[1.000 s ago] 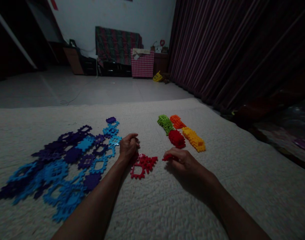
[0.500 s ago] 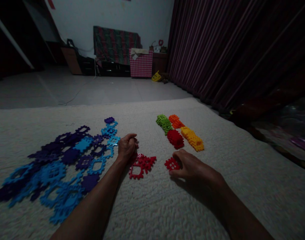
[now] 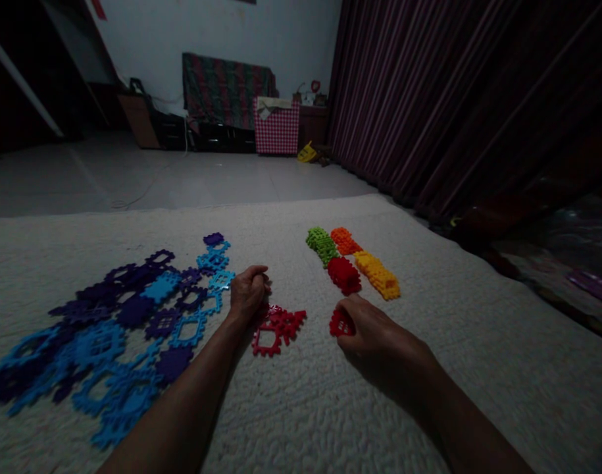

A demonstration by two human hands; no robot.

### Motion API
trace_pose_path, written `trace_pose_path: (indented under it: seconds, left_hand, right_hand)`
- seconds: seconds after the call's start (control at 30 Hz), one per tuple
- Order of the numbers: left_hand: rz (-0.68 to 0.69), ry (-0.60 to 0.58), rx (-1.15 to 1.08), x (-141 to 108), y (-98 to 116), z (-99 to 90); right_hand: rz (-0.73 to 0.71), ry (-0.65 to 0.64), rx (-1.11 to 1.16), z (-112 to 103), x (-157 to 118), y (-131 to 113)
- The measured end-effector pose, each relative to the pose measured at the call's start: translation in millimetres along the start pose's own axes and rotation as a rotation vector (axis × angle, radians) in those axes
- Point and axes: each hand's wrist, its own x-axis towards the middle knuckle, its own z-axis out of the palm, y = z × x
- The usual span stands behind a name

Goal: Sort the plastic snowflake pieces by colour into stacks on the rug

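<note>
My right hand grips a red toothed building tile with a window grid, tilted between thumb and fingers. Just beyond it lies a row of red tiles packed together on edge. My left hand rests on the cover with its fingers curled into a loose fist; nothing shows in it. Close to its wrist is a small heap of loose red tiles, including a square frame with an open middle.
Blue tiles and purple tiles are spread at the left. Past the red row stand similar rows in green, orange and yellow. All lie on a pale quilted cover. A dark curtain hangs at the right.
My right hand has closed further around the red tile and tipped it up from lying flatter. My left hand stays in place.
</note>
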Motion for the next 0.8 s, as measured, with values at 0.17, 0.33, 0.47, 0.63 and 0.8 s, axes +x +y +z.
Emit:
trace_pose_path:
  seconds: [0.17, 0.33, 0.47, 0.63, 0.8]
  left_hand:
    - [0.003, 0.002, 0.011, 0.6, -1.8, -0.5]
    - [0.012, 0.015, 0.040, 1.6, -3.0, -0.6]
    - [0.019, 0.020, 0.044, 0.4, -0.1, -0.5]
    - [0.015, 0.018, 0.030, -1.2, 2.2, -0.1]
    - [-0.010, 0.036, 0.008, -1.7, 3.4, 0.5]
  right_hand:
    - [-0.017, 0.154, 0.061, -0.9, 25.0, 18.2]
    - [0.085, 0.747, 0.143, 14.1, 47.0, 39.4]
    - [0.126, 0.814, 0.099, 34.9, 51.2, 44.8]
    - [0.137, 0.818, 0.100, 44.4, 53.3, 45.7]
    - [0.159, 0.818, 0.081, 47.1, 56.1, 50.8]
